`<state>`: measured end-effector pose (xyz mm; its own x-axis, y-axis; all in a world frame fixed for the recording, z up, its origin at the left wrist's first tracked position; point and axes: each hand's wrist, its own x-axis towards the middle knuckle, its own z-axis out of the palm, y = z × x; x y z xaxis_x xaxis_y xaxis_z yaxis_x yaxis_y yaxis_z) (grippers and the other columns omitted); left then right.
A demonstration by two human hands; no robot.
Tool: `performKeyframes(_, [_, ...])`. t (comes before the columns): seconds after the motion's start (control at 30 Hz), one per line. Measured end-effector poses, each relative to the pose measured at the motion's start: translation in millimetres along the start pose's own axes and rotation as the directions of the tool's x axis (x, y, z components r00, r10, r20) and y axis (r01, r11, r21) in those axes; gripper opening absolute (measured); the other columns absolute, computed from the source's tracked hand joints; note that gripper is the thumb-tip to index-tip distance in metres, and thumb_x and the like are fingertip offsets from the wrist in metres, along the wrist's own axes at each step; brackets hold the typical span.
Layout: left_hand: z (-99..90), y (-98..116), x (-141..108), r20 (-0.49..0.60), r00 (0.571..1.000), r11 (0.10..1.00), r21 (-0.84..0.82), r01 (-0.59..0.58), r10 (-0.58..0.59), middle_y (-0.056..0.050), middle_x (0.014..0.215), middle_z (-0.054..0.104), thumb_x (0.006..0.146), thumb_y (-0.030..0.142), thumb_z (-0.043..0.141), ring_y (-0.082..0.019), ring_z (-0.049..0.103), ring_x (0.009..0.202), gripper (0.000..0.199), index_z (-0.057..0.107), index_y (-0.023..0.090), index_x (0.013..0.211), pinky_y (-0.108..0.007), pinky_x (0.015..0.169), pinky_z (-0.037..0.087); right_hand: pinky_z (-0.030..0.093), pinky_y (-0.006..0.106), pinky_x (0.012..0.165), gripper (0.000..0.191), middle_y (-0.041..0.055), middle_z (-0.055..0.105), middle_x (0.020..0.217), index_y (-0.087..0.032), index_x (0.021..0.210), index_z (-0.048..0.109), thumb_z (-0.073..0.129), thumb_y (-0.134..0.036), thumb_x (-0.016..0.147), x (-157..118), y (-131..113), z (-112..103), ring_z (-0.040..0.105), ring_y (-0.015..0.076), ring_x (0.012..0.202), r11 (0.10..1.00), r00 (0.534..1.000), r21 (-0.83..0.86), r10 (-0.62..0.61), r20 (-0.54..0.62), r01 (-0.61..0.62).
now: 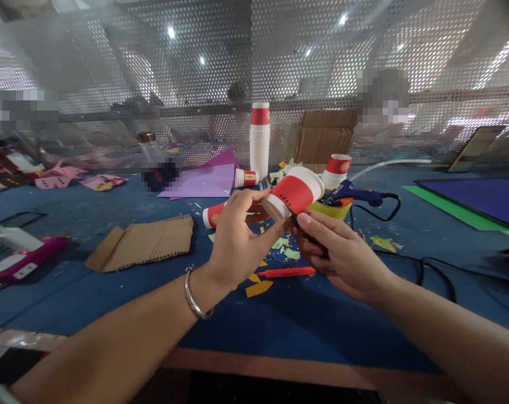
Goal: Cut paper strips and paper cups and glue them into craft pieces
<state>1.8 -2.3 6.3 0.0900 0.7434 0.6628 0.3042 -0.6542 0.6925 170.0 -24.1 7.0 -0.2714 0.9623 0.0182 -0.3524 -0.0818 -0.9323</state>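
Observation:
A red and white paper cup is tilted above the middle of the blue table, its wide end to the upper right. My left hand grips it at its lower left end, thumb below and fingers above. My right hand is closed around a dark, thin tool, mostly hidden by the fingers, whose tip touches the cup's lower side. Beneath the hands lie an orange-red pen and scraps of yellow and green paper.
Behind stand a tall stack of cups and a shorter stack. A blue glue gun rests on a yellow container. Corrugated cardboard and a pink power strip lie left; cables run right.

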Motion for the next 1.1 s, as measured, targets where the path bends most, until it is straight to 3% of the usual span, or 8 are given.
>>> performKeyframes(0.27, [1.1,-0.8,-2.3,-0.015,0.999,0.999,0.011,-0.050,0.050,-0.011,0.111,0.066,0.077,0.030,0.080,-0.023,0.067,0.100,0.043,0.062,0.019,0.114,-0.039,0.083,0.062,0.013,0.014,0.039,0.031,-0.0045,0.037,0.073,-0.018,0.081,0.061,0.076,-0.045,0.081,0.3,3.4,-1.4,0.022,0.0049,0.054,0.999,0.999,-0.012,-0.040,-0.003,0.040])
performKeyframes(0.5, [4.2,0.7,-5.4,0.008,0.999,0.998,-0.033,0.049,-0.049,-0.010,0.107,0.067,0.080,0.034,0.078,-0.024,0.066,0.099,0.040,0.061,0.020,0.113,-0.040,0.082,0.061,0.012,0.016,0.039,0.032,-0.0049,0.034,0.071,-0.019,0.078,0.059,0.076,-0.045,0.081,-0.9,2.1,0.4,0.019,0.0064,0.054,0.998,0.999,-0.049,-0.039,-0.024,0.038])
performKeyframes(0.7, [6.2,3.1,-5.7,-0.008,0.998,0.996,-0.054,0.065,-0.066,-0.010,0.105,0.067,0.080,0.034,0.078,-0.024,0.066,0.100,0.040,0.060,0.020,0.112,-0.038,0.079,0.062,0.013,0.015,0.039,0.034,-0.0060,0.030,0.068,-0.019,0.075,0.056,0.076,-0.047,0.081,-0.8,1.8,-0.4,0.018,0.0066,0.054,0.996,0.999,-0.074,-0.047,-0.027,0.045])
performKeyframes(1.1, [-1.6,-2.5,-0.3,0.037,0.998,0.997,0.058,-0.053,0.051,-0.011,0.113,0.060,0.079,0.025,0.078,-0.027,0.063,0.108,0.041,0.061,0.021,0.117,-0.046,0.092,0.058,0.014,0.015,0.038,0.037,-0.0056,0.034,0.065,-0.018,0.074,0.057,0.075,-0.050,0.079,0.0,6.3,-0.1,0.022,0.0060,0.051,0.995,0.998,-0.091,-0.046,-0.050,0.042])
